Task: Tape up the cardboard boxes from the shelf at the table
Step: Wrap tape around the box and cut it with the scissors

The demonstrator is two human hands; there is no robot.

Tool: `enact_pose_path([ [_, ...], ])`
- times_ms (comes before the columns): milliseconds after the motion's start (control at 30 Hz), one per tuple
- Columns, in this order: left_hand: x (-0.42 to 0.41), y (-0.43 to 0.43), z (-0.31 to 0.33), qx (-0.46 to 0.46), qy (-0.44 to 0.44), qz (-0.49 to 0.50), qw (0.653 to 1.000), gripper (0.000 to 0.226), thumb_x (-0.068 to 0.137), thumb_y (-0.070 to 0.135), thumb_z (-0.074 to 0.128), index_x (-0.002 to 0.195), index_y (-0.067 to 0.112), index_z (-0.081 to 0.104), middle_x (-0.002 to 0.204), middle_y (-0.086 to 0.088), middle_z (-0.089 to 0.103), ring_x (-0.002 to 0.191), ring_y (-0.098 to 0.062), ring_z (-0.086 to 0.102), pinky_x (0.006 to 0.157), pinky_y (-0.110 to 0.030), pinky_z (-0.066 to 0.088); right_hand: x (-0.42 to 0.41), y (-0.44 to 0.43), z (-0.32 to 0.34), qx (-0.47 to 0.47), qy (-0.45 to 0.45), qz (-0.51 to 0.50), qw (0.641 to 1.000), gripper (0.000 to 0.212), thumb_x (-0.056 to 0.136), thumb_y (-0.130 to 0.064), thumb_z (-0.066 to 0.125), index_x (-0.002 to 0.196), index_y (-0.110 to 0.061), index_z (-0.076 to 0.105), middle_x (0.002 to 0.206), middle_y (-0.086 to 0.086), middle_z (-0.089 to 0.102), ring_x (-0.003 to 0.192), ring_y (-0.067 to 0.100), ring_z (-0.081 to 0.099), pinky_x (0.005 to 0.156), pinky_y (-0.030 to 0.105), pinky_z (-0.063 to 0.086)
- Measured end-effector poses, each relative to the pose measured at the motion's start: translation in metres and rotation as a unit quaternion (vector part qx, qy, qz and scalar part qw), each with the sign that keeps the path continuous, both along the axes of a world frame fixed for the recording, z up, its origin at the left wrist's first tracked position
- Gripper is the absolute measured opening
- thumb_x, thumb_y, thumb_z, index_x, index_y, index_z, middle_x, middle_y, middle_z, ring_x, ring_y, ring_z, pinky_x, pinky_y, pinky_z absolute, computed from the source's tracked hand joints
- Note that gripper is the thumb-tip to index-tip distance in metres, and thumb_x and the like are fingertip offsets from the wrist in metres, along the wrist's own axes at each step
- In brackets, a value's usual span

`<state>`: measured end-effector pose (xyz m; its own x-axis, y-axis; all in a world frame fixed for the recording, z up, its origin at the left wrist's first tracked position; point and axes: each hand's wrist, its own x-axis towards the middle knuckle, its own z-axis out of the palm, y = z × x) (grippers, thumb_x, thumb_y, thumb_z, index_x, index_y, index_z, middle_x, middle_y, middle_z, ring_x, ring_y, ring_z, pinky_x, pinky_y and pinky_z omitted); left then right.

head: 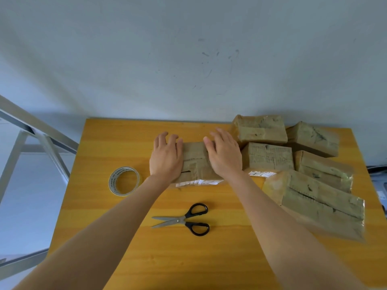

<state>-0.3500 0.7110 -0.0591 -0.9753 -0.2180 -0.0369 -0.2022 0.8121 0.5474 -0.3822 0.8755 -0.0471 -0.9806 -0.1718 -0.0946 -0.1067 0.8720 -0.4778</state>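
Box (195, 162): middle of the frame, on the table (104, 143), under both hands.
Left hand (166, 155): flat on the box, fingers straight, gripping nothing.
Right hand (225, 153): flat too, pressing down.
Tape roll (114, 178): left of the box, closest to the left hand.

Print on box label (199, 182) illegible

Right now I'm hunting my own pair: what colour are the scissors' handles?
Black; the scissors show best in the head view.
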Motion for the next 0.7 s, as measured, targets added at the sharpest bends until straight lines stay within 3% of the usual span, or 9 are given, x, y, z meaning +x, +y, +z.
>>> enact_pose_path([
  [67, 0.0, -0.003, 0.001, 0.064, 0.015, 0.016, 0.998, 0.039, 0.105, 0.031, 0.028, 0.125, 0.009, 0.053, 0.141, -0.012, 0.042, 0.133, -0.028, 0.034, 0.096, -0.038, 0.038, 0.0, 0.007, 0.003, -0.115, -0.037, -0.047, 0.992, 0.052, 0.105, -0.044, 0.029, 0.148, -0.016, 0.038, 0.16, 0.0, 0.025, 0.148, 0.014, 0.015, 0.12, 0.034, 0.014],
  [267, 0.002, -0.006, 0.001, 0.131, -0.054, 0.081, 0.987, 0.042, 0.104, 0.039, 0.022, 0.134, 0.021, 0.045, 0.142, -0.014, 0.037, 0.115, -0.033, 0.05, 0.076, -0.034, 0.038, 0.0, 0.011, 0.01, -0.251, -0.106, -0.121, 0.954, 0.046, 0.106, -0.037, 0.033, 0.149, -0.02, 0.038, 0.156, -0.003, 0.035, 0.144, 0.013, 0.027, 0.117, 0.031, 0.021],
  [333, 0.0, -0.006, 0.006, 0.158, -0.066, 0.077, 0.982, 0.044, 0.105, 0.039, 0.021, 0.14, 0.021, 0.04, 0.144, -0.013, 0.037, 0.117, -0.031, 0.049, 0.081, -0.031, 0.036, -0.003, 0.015, 0.013, -0.303, -0.137, -0.137, 0.933, 0.046, 0.106, -0.036, 0.033, 0.15, -0.021, 0.035, 0.156, -0.004, 0.033, 0.144, 0.013, 0.026, 0.11, 0.025, 0.02],
  [400, 0.001, -0.011, 0.012, 0.21, -0.075, 0.079, 0.972, 0.048, 0.104, 0.042, 0.021, 0.146, 0.021, 0.034, 0.148, -0.011, 0.035, 0.13, -0.027, 0.039, 0.097, -0.034, 0.034, -0.003, 0.017, 0.017, -0.326, -0.149, -0.134, 0.924, 0.048, 0.106, -0.036, 0.034, 0.152, -0.022, 0.031, 0.158, -0.005, 0.029, 0.145, 0.013, 0.024, 0.108, 0.024, 0.02],
  [467, 0.002, -0.018, 0.02, 0.231, -0.066, 0.063, 0.969, 0.052, 0.103, 0.046, 0.02, 0.149, 0.023, 0.029, 0.152, -0.006, 0.031, 0.139, -0.023, 0.029, 0.111, -0.039, 0.026, -0.003, 0.016, 0.022, -0.312, -0.125, -0.128, 0.933, 0.049, 0.106, -0.036, 0.036, 0.152, -0.021, 0.03, 0.158, -0.005, 0.027, 0.146, 0.012, 0.022, 0.112, 0.027, 0.019],
  [533, 0.007, -0.03, 0.024, 0.229, -0.052, 0.052, 0.971, 0.052, 0.103, 0.047, 0.021, 0.148, 0.024, 0.03, 0.151, -0.003, 0.033, 0.14, -0.021, 0.028, 0.112, -0.04, 0.027, -0.001, 0.013, 0.028, -0.242, -0.063, -0.111, 0.962, 0.049, 0.105, -0.036, 0.038, 0.151, -0.019, 0.032, 0.157, -0.004, 0.03, 0.145, 0.013, 0.024, 0.116, 0.03, 0.02],
  [600, 0.017, -0.047, 0.023, 0.209, -0.044, 0.056, 0.975, 0.046, 0.103, 0.043, 0.026, 0.143, 0.023, 0.038, 0.145, -0.004, 0.041, 0.129, -0.023, 0.042, 0.1, -0.036, 0.036, 0.006, 0.008, 0.031, -0.176, 0.007, -0.076, 0.981, 0.048, 0.105, -0.036, 0.039, 0.148, -0.015, 0.038, 0.155, 0.0, 0.035, 0.144, 0.014, 0.028, 0.118, 0.033, 0.022],
  [700, 0.043, -0.078, 0.01, 0.107, -0.052, 0.061, 0.991, 0.035, 0.101, 0.028, 0.042, 0.135, 0.019, 0.047, 0.134, -0.006, 0.052, 0.1, -0.026, 0.055, 0.077, -0.032, 0.04, 0.022, -0.007, 0.033, -0.134, 0.045, -0.019, 0.99, 0.045, 0.104, -0.033, 0.04, 0.144, -0.013, 0.043, 0.15, 0.002, 0.042, 0.141, 0.017, 0.034, 0.117, 0.035, 0.028],
])
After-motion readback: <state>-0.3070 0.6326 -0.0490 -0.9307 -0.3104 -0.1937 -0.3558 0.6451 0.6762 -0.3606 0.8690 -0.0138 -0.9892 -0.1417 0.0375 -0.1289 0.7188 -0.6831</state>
